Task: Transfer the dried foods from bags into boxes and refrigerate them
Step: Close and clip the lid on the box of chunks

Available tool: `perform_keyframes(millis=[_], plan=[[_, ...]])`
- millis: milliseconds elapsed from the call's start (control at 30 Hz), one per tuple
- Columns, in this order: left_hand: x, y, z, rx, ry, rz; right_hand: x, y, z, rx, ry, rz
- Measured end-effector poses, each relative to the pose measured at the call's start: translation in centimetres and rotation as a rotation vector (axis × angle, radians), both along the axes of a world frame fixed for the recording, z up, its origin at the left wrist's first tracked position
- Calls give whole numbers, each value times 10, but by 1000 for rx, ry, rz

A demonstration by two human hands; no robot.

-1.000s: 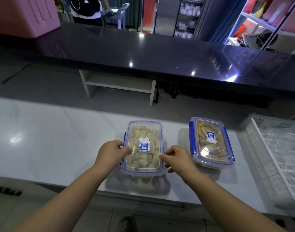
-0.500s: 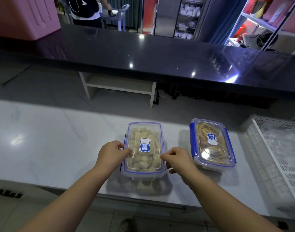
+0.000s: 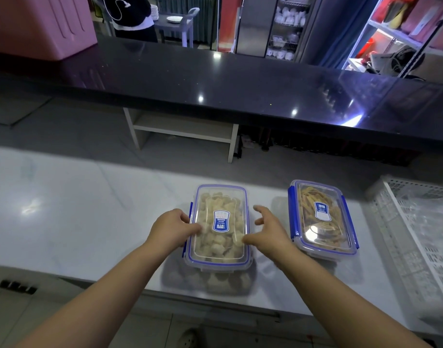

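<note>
Fingers (image 3: pixel 262 212) of right hand (image 3: pixel 270 231) spread, empty; left hand (image 3: pixel 171 228) gripping near box (image 3: pixel 219 226) — latching stage; next, clip right side.

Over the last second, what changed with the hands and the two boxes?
The right hand opened and let go of the right edge of the near box of pale chunks; only its thumb tip now reaches the lid. The left hand kept its grip on the left edge. Both boxes stayed put on the white counter, and the box of yellow strips stayed clipped shut.
</note>
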State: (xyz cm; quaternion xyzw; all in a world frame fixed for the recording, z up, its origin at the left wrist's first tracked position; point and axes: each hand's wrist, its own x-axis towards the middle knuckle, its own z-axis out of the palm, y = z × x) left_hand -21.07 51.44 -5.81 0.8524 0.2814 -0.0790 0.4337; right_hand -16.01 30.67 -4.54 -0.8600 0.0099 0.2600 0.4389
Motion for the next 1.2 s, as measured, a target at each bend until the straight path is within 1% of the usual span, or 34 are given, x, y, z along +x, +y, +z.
perform_keyframes(millis=[67, 167, 267, 400, 567, 633, 733, 767, 833, 900, 967, 1100, 1200], plan=[[5, 0, 4, 67, -17, -70, 7, 2, 3, -85, -73, 118], [14, 3, 7, 121, -77, -233, 20, 5, 5, -176, -35, 249], [20, 6, 7, 157, -17, -328, 27, 2, 3, -237, -2, 300], [24, 6, 11, 166, 67, -337, 28, 3, 3, -249, 12, 315], [20, 3, 16, 172, 82, -314, 24, 5, 1, -281, -7, 347], [17, 3, 14, 125, 74, -290, 23, 4, 0, -272, -2, 345], [14, -1, 14, -14, 35, -241, 23, 3, -2, -276, -52, 300], [13, -3, 14, -75, 17, -210, 22, 4, -3, -240, -51, 264], [10, -6, 12, -213, 17, -108, 19, 5, -4, -86, 5, 166], [7, -6, 9, -362, 65, 15, 15, 7, -5, 58, 53, 49], [6, -4, 5, -456, 109, 97, 13, 10, -6, 141, 89, -55], [4, 1, 3, -453, 122, 148, 12, 10, -8, 211, 303, -227], [1, 2, 1, -408, 37, 125, 13, 7, -11, 203, 347, -247]])
